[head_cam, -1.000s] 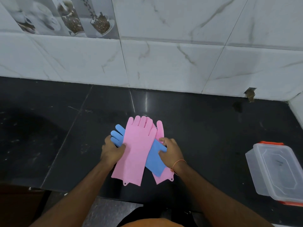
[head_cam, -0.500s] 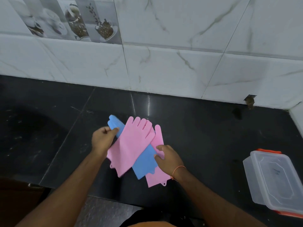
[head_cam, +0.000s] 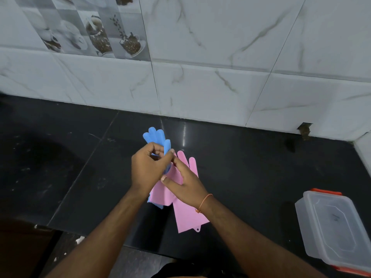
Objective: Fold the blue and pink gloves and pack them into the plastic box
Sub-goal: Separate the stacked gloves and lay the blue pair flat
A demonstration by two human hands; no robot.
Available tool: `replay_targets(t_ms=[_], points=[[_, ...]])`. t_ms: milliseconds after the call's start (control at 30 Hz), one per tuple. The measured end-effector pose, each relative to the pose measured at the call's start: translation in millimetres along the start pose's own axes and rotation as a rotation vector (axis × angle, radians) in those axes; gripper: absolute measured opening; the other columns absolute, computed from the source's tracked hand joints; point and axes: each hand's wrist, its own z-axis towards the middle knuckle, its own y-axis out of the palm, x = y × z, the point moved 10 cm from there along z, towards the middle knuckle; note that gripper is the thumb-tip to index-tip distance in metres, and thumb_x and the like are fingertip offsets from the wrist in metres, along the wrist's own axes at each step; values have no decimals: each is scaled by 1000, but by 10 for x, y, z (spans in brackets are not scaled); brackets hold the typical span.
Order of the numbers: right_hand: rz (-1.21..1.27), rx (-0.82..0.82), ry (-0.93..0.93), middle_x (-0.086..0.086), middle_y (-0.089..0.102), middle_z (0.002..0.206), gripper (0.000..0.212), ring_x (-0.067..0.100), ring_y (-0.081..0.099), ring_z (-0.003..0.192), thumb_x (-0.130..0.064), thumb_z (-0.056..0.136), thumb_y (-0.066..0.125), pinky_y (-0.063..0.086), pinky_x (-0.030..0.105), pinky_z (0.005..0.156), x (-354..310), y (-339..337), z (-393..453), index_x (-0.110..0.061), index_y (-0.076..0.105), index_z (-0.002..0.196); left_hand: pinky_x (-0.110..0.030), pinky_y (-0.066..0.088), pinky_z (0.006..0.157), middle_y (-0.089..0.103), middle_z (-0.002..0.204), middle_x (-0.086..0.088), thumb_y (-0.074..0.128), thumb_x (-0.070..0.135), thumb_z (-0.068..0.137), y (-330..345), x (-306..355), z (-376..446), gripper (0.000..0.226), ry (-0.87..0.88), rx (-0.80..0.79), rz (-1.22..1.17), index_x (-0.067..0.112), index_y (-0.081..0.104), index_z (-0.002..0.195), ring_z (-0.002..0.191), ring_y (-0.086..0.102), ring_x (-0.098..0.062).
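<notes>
My left hand (head_cam: 147, 171) grips a blue glove (head_cam: 155, 135) and holds it up over the black counter, its fingers pointing away from me. A pink glove (head_cam: 160, 195) hangs below that hand together with a blue edge. A second pink glove (head_cam: 188, 217) lies flat on the counter, cuff toward me. My right hand (head_cam: 185, 187) rests on this glove with its fingers stretched out toward the left hand. The clear plastic box (head_cam: 331, 227) with orange clips stands at the right, apart from both hands.
The black stone counter (head_cam: 251, 167) runs to a white marble-tile wall (head_cam: 210, 87) at the back. A side wall (head_cam: 364, 149) closes the far right corner. The counter's front edge (head_cam: 90, 233) lies near my forearms.
My left hand has lifted the blue glove and one pink glove off the pile and drawn them toward the right hand. The other pink glove now lies uncovered.
</notes>
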Motion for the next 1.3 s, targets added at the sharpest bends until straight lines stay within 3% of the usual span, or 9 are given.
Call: replay_targets(t_ms=[133,233,400,567,633,767,1067,1200,1300], points=[[-177,181,-1,-20,68,122,28,4,65,116,-40,100,65,59,27,96,18,-276,91,-37,65,128,-19,64,79,85,90,9,85,24,97,299,-10,-54,6,-20,-292,-153,30,87,96,86,83,-10],[-328,245,111,-5,58,151,39,23,38,152,-41,110,46,33,55,124,128,-431,155,-26,64,140,-23,64,91,86,105,6,69,17,109,328,-104,-114,20,-24,-297,-223,30,85,109,102,82,-13],[193,310,337,2,78,111,33,25,73,109,-40,109,51,58,36,92,440,-639,111,-18,74,117,-29,51,108,69,140,6,66,16,110,342,-817,-324,40,-350,-146,-206,22,60,149,132,66,-12],[497,321,351,-6,79,121,29,16,74,116,-41,109,52,54,43,108,540,-894,-16,-27,71,126,-31,30,131,52,165,1,55,4,109,653,-1191,-689,55,-332,-479,90,18,49,161,156,45,-17],[581,348,354,-3,78,125,34,19,72,119,-42,110,51,53,47,111,582,-1033,-77,-23,68,133,-29,23,130,40,174,-1,64,21,105,807,-1220,-840,64,-176,-637,318,23,44,166,164,33,-23],[726,356,374,4,76,129,37,25,72,121,-41,111,48,52,55,109,677,-1250,-198,-22,64,138,-56,17,135,4,184,-1,51,84,88,1030,-1432,-1047,96,-89,-771,766,45,23,172,171,0,-36],[666,279,372,5,74,132,41,30,73,119,-24,98,73,64,47,89,1006,-1904,-621,-25,63,138,-75,-1,131,-12,185,1,66,93,71,1263,-1617,-992,134,-271,-692,837,38,-1,173,167,-27,-39],[151,373,531,4,66,138,41,16,67,108,-16,97,73,55,30,80,1474,-2404,-950,-25,58,134,-76,-5,129,-15,184,4,68,91,70,1170,-1738,-799,139,-231,-766,840,38,-9,173,165,-32,-39],[-118,386,679,8,58,142,57,20,58,117,-15,97,73,49,37,97,1877,-2628,-1177,-16,48,148,-77,-4,128,-17,184,6,65,93,64,1081,-1835,-643,142,-204,-816,887,39,-9,173,164,-34,-38]])
